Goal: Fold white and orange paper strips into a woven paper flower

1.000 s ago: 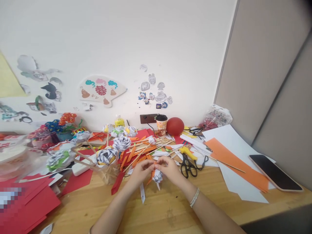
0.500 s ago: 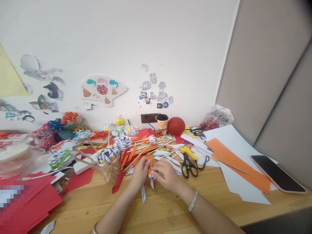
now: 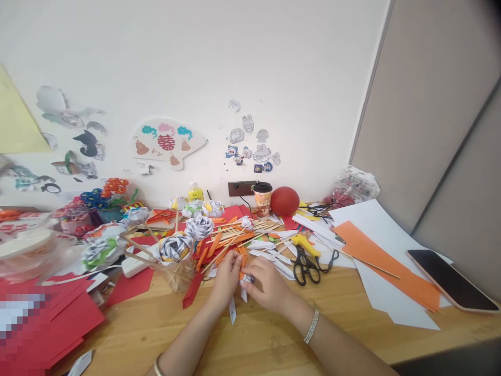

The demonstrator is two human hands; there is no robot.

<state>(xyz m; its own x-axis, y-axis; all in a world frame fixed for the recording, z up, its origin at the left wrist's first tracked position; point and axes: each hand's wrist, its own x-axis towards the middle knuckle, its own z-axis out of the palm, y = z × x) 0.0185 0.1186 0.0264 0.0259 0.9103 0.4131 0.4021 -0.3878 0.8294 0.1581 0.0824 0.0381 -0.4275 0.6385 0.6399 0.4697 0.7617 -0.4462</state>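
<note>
Over the front middle of the wooden table, both hands meet around a small white-and-orange paper flower point(image 3: 246, 280). My left hand point(image 3: 226, 278) pinches it from the left, thumb and forefinger closed at an orange paper strip point(image 3: 243, 257). On the other side, the curled fingers of my right hand point(image 3: 269, 284) grip the flower, hiding much of it. White paper strips point(image 3: 233, 311) hang below. Just beyond lie loose orange strips point(image 3: 214, 243), wooden sticks point(image 3: 230, 237) and cut white strips point(image 3: 279, 267). Black-handled scissors point(image 3: 306, 269) rest to the right.
At left, finished paper flowers point(image 3: 175, 247) stand in a clear plastic cup point(image 3: 178, 277), near red paper sheets point(image 3: 74, 324). A lidded paper cup point(image 3: 262, 201) and red balloon point(image 3: 285, 201) stand behind. Orange paper point(image 3: 387, 263) and a phone point(image 3: 452, 279) lie right.
The right fingers have shifted slightly on the paper flower, and more of its white petals now show between the hands. The whole view has moved a little.
</note>
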